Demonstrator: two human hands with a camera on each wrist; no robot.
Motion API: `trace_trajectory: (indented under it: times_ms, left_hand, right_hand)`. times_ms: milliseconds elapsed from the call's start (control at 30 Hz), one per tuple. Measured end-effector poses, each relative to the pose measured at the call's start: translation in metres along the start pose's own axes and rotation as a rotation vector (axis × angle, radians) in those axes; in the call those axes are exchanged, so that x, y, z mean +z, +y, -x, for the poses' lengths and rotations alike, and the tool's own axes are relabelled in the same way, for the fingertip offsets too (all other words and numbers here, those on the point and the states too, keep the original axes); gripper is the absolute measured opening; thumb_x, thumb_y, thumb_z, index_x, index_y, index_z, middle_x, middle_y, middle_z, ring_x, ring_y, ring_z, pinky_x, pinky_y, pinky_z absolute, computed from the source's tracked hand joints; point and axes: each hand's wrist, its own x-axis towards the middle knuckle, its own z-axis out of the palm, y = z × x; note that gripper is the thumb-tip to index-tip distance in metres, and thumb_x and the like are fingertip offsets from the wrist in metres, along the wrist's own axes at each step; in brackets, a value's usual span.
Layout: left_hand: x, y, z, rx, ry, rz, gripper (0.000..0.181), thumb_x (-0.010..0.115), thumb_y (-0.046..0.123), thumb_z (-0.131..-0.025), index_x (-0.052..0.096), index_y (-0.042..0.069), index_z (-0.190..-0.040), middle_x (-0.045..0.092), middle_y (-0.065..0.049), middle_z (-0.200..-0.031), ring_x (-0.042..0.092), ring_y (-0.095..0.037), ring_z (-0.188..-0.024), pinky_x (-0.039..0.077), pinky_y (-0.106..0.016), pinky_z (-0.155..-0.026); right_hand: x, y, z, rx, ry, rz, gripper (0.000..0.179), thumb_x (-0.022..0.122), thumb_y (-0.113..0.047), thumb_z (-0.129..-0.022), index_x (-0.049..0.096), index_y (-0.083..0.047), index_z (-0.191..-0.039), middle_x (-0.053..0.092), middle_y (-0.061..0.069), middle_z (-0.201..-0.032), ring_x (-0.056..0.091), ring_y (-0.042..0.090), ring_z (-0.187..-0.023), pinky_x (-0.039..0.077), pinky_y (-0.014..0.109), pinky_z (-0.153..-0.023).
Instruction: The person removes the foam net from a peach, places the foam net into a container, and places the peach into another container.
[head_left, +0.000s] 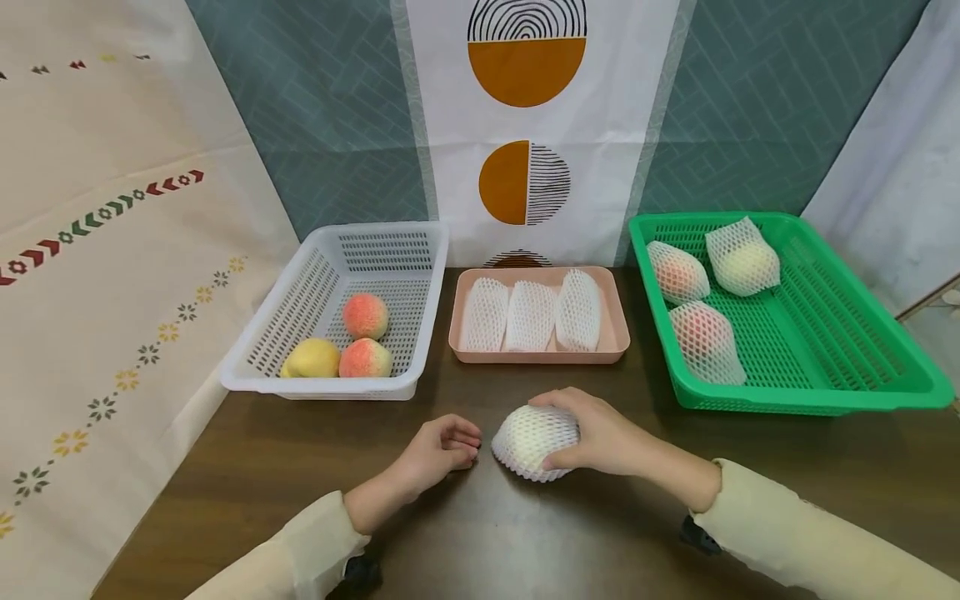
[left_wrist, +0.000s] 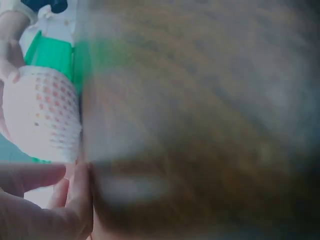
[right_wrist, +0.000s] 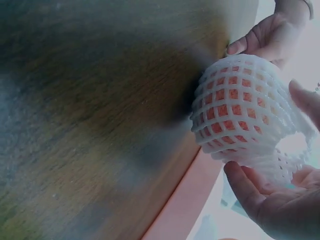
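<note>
A peach in a white foam net [head_left: 531, 442] rests on the table in front of me. My right hand [head_left: 600, 433] grips it from the right, thumb on the near side and fingers over the far side. Red-orange skin shows through the mesh of the netted peach [right_wrist: 231, 107] in the right wrist view. Just left of it, my left hand [head_left: 438, 450] lies by the table with loosely bent fingers, holding nothing. A small gap parts its fingertips from the net in the head view.
A white basket [head_left: 258, 384] at the back left holds two peaches [head_left: 365, 317] and a yellow fruit [head_left: 313, 358]. A pink tray [head_left: 540, 357] at the back middle carries three foam nets [head_left: 531, 317]. The green basket [head_left: 817, 400] at right holds three netted fruits [head_left: 705, 340].
</note>
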Motion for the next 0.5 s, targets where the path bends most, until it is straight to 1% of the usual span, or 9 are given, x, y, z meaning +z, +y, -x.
trace_trajectory:
  times_ms: [100, 200, 267, 300, 400, 500]
  left_hand:
    - [0.006, 0.003, -0.003, -0.01, 0.0, 0.006, 0.021, 0.062, -0.001, -0.088, 0.059, -0.013, -0.104, 0.066, -0.018, -0.093, 0.063, -0.014, -0.08, 0.058, -0.033, -0.074]
    - [0.012, 0.005, -0.005, 0.002, -0.016, 0.03, 0.021, 0.065, 0.004, -0.088, 0.062, -0.013, -0.101, 0.067, -0.015, -0.087, 0.062, -0.011, -0.076, 0.058, -0.033, -0.073]
    - [0.016, 0.008, -0.005, 0.021, -0.025, 0.038, 0.021, 0.065, 0.005, -0.089, 0.064, -0.014, -0.099, 0.067, -0.015, -0.085, 0.062, -0.01, -0.075, 0.058, -0.033, -0.073]
    - [0.017, 0.009, -0.005, 0.026, -0.034, 0.026, 0.021, 0.064, 0.005, -0.089, 0.064, -0.014, -0.1, 0.067, -0.016, -0.085, 0.062, -0.01, -0.075, 0.058, -0.032, -0.073]
    - [0.021, 0.011, -0.004, 0.012, -0.037, -0.013, 0.02, 0.063, 0.002, -0.089, 0.063, -0.013, -0.103, 0.067, -0.018, -0.087, 0.063, -0.012, -0.076, 0.058, -0.031, -0.072]
    - [0.022, 0.012, -0.005, -0.013, -0.035, -0.014, 0.02, 0.057, -0.004, -0.09, 0.06, -0.015, -0.107, 0.066, -0.02, -0.092, 0.064, -0.015, -0.08, 0.057, -0.031, -0.075]
  right_hand:
    - [0.0, 0.002, 0.001, 0.019, 0.005, 0.012, 0.058, 0.082, -0.024, -0.07, 0.06, -0.007, -0.12, 0.061, 0.01, -0.115, 0.056, 0.027, -0.105, 0.048, 0.041, -0.087]
    - [-0.002, 0.003, 0.002, 0.017, 0.007, 0.015, 0.056, 0.083, -0.025, -0.07, 0.062, -0.006, -0.118, 0.063, 0.011, -0.115, 0.057, 0.026, -0.104, 0.048, 0.04, -0.087]
    - [-0.004, 0.005, 0.003, 0.022, 0.012, 0.014, 0.056, 0.083, -0.027, -0.07, 0.063, -0.006, -0.118, 0.065, 0.01, -0.115, 0.059, 0.026, -0.103, 0.049, 0.04, -0.086]
    - [-0.005, 0.005, 0.004, 0.03, 0.014, 0.012, 0.056, 0.083, -0.028, -0.07, 0.063, -0.006, -0.117, 0.066, 0.01, -0.115, 0.059, 0.025, -0.103, 0.05, 0.04, -0.087]
    - [-0.009, 0.008, 0.006, 0.052, 0.018, 0.008, 0.056, 0.084, -0.028, -0.069, 0.065, -0.005, -0.116, 0.068, 0.009, -0.113, 0.061, 0.025, -0.102, 0.051, 0.042, -0.087]
    - [-0.012, 0.009, 0.008, 0.075, 0.02, 0.002, 0.055, 0.085, -0.027, -0.069, 0.066, -0.004, -0.116, 0.069, 0.01, -0.112, 0.062, 0.026, -0.102, 0.051, 0.045, -0.088]
